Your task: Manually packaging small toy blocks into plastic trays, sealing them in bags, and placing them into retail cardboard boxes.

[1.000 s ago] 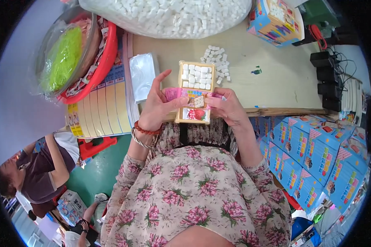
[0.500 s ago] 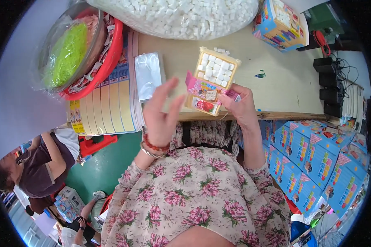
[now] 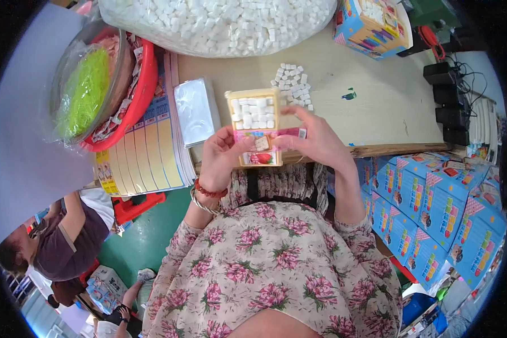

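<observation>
A cream plastic tray (image 3: 252, 93) is held up over the table's front edge. Its upper compartment is packed with small white cubes (image 3: 253, 112), and a strawberry-printed packet (image 3: 259, 159) shows at its lower end. Around its middle runs a pink printed card sleeve (image 3: 244, 134). My left hand (image 3: 218, 159) is closed on the tray's left side, thumb on the sleeve. My right hand (image 3: 319, 138) pinches the sleeve's right side with the thumb, its index finger by the tray's right edge. Other fingertips are hidden behind the tray.
Loose white cubes (image 3: 292, 83) lie behind the tray. A big clear bag of cubes (image 3: 225, 28) fills the back. To the left are silver packets (image 3: 196, 112), printed card sheets (image 3: 143, 146) and a red basin (image 3: 146, 84). Blue boxes (image 3: 411, 197) are stacked at right; a person sits at left.
The tray has moved left and turned more upright, uncovering the loose cubes behind it. My left hand, free before, has come onto the tray's left side. My right hand has kept hold.
</observation>
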Demonstrator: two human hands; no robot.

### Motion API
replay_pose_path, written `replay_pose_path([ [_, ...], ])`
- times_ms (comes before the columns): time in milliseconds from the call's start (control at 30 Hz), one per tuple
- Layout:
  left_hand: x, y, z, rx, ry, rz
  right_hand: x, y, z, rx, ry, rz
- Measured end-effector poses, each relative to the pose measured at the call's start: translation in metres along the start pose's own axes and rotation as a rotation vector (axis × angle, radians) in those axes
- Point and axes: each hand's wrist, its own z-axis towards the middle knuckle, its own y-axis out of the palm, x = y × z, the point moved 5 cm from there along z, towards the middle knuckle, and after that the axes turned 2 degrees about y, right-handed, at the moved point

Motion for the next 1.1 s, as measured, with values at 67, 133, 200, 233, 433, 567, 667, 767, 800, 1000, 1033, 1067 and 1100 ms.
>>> replay_pose_path([
  [67,-0.008,-0.020,-0.001,0.178,-0.056,-0.109,-0.003,-0.022,0.001,0.141,0.222,-0.342],
  [133,0.000,-0.027,0.000,0.202,0.006,-0.155,0.004,-0.045,-0.002,0.281,0.438,-0.684],
  [200,0.008,-0.026,-0.001,0.307,0.131,-0.223,0.012,-0.062,-0.013,0.457,0.257,-0.221],
  [233,0.008,-0.023,-0.001,0.293,0.146,-0.197,-0.002,-0.059,-0.021,0.558,0.141,-0.091],
  [433,0.018,0.023,-0.013,0.293,0.280,0.007,-0.059,0.012,-0.035,0.585,-0.368,-0.253],
  [567,0.015,0.030,-0.008,0.212,0.294,-0.036,-0.053,0.016,-0.028,0.704,-0.472,-0.149],
  [667,0.020,0.037,-0.006,0.065,0.304,-0.116,-0.059,0.008,-0.040,0.748,-0.502,-0.137],
  [767,0.023,0.045,0.000,-0.021,0.308,-0.174,-0.050,0.004,-0.040,0.632,-0.381,0.086],
  [800,0.024,0.048,0.003,-0.044,0.302,-0.196,-0.042,0.004,-0.036,0.516,-0.246,0.273],
  [1000,0.028,0.065,0.028,-0.057,0.289,-0.033,-0.014,-0.017,-0.017,0.386,-0.167,0.654],
  [1033,0.028,0.069,0.029,-0.074,0.259,-0.009,-0.015,-0.031,-0.015,0.421,-0.153,0.650],
  [1067,0.037,0.076,0.032,-0.127,0.339,0.123,-0.003,-0.054,-0.010,0.506,-0.200,0.554],
  [1100,0.039,0.081,0.033,-0.114,0.360,0.178,0.009,-0.086,-0.006,0.594,-0.243,0.454],
])
